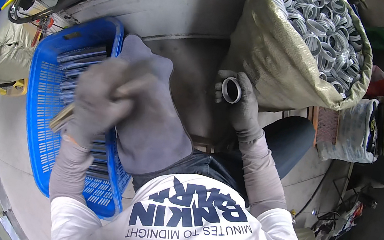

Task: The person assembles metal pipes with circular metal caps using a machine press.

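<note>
The right hand is holding a ring upright in its fingers, just beside the lower left corner of a sack. More rings are filling the sack's open mouth. The left hand, blurring, is hovering above the right edge of a blue basket; a tan thing is sticking out near its wrist, too blurred to name. Dark bars are lying inside the basket. A grey pad is covering the left thigh.
</note>
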Action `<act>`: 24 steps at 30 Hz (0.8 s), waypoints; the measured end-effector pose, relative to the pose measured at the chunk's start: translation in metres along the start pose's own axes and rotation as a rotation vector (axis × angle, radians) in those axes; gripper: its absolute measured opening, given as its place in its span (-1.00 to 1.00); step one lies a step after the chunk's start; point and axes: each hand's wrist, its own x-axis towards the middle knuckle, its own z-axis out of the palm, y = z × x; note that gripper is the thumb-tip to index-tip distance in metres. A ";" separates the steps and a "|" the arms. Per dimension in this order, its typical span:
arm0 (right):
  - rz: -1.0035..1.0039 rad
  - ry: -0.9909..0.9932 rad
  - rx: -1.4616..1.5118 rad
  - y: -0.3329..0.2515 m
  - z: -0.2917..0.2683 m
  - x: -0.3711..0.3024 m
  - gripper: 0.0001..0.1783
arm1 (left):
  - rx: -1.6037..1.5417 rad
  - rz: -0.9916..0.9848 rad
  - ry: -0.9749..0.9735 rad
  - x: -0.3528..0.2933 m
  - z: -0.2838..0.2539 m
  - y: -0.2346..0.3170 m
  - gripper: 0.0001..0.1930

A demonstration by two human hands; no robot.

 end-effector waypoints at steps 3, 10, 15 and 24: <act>-0.354 0.027 -0.529 -0.005 0.009 -0.010 -0.44 | 0.027 0.088 -0.291 0.027 0.033 0.065 -0.44; -0.381 0.050 -0.233 0.004 0.013 -0.020 -0.62 | 0.024 0.052 -0.431 0.038 0.092 0.083 -0.49; -0.343 0.144 -0.283 0.008 0.008 -0.016 -0.63 | 0.020 0.053 -0.481 0.047 0.096 0.088 -0.48; -0.369 0.296 -0.406 0.032 0.024 -0.012 -0.66 | 0.057 0.081 -0.543 0.042 0.101 0.089 -0.51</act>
